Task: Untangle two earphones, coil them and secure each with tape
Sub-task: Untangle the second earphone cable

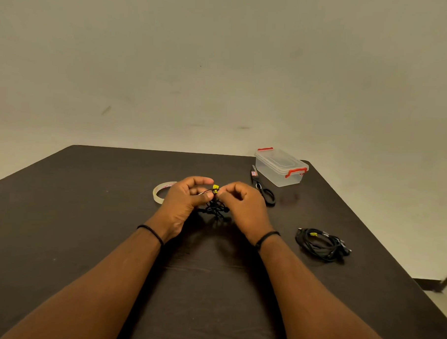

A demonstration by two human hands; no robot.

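My left hand [187, 201] and right hand [241, 206] pinched the tangled black earphone [215, 207] above the tabletop [86, 227]; the coiled earphone [321, 244] lay to my right, tape roll [160, 192] left.

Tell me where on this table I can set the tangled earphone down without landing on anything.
The table is bare left of the left hand, below the tape roll, and between the forearms at the near edge. It is crowded at the far right: scissors lie beside the box, and the other earphone lies right of the right hand.
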